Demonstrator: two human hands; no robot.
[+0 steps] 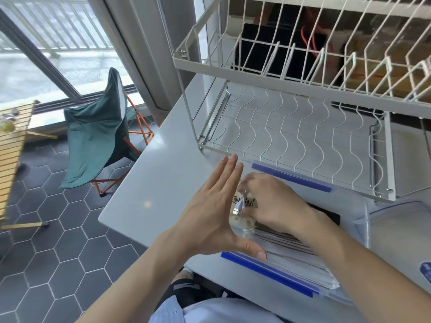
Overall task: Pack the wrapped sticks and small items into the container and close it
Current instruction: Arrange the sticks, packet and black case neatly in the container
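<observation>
A pale grey countertop (163, 183) runs beside a large window (46, 54), with a white wire dish rack (291, 127) standing on it. Below lie dark hexagonal floor tiles (58, 252), a green folding camp chair (98, 136) and a slatted wooden table (11, 155).

The clear plastic container (349, 206), with blue clip strips along both long sides, sits at the counter's near edge, just in front of the rack. Its long axis runs from upper left to lower right. The wrapped sticks (293, 255) lie inside along that same axis.

The left hand (210, 210) has straight fingers held together, thumb on the near rim. The right hand (275, 201) reaches inside, fingers curled, pinching a small USB plug (236, 210).
</observation>
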